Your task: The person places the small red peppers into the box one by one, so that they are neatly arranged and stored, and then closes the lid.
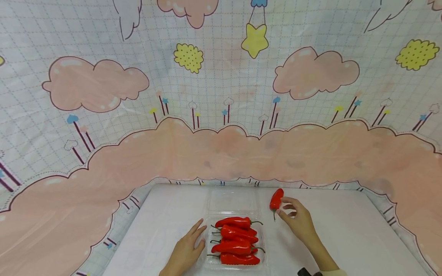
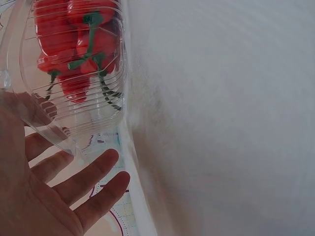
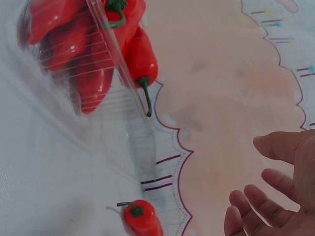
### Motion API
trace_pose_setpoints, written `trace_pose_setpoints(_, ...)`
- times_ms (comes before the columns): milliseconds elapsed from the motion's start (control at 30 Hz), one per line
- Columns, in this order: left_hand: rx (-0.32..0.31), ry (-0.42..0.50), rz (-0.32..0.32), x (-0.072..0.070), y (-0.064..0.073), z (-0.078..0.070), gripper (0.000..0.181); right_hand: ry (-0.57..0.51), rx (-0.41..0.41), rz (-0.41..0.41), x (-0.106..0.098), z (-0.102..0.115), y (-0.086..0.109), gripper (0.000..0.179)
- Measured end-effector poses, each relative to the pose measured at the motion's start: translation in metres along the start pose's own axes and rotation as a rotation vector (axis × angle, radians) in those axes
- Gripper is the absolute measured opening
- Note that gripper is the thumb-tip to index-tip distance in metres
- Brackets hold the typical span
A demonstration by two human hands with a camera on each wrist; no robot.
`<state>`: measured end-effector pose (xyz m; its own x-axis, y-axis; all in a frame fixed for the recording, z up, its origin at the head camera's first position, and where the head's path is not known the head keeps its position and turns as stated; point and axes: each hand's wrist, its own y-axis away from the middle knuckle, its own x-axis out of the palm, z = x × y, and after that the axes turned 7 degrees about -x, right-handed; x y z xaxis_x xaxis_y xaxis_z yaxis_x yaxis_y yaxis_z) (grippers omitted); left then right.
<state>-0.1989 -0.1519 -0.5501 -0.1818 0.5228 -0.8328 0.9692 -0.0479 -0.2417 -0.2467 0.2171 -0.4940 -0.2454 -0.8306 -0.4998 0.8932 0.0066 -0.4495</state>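
A clear plastic box (image 1: pixel 261 234) lies on the white table, holding several red peppers (image 1: pixel 238 248) with green stems, stacked in a row. Beside its left wall is my left hand (image 1: pixel 184 249), fingers spread and straight; the left wrist view shows the fingers near the box's corner. One loose red pepper (image 1: pixel 276 200) lies to the right of the box, its stem toward me. Close by its right side is my right hand (image 1: pixel 299 219), fingers loosely bent. In the right wrist view this hand (image 3: pixel 275 191) stands apart from the loose pepper (image 3: pixel 141 219), with nothing between its fingers.
The box's clear lid (image 1: pixel 233 201) is folded back flat behind it. The white table (image 1: pixel 159 214) reaches back to a cloth (image 1: pixel 221 153) printed with clouds and stars. A dark object (image 1: pixel 304 272) shows at my right wrist.
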Motion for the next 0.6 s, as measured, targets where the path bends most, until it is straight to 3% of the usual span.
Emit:
trace_pose_setpoints(400, 0.02, -0.003, -0.008, 0.001, -0.004, 0.002, 0.041, 0.008, 0.132, 0.021, 0.01, -0.019, -0.01, 0.051)
trace_pose_setpoints(600, -0.01, 0.006, 0.015, 0.002, -0.001, 0.002, 0.041, -0.004, 0.222, 0.034, 0.017, -0.028, -0.012, 0.053)
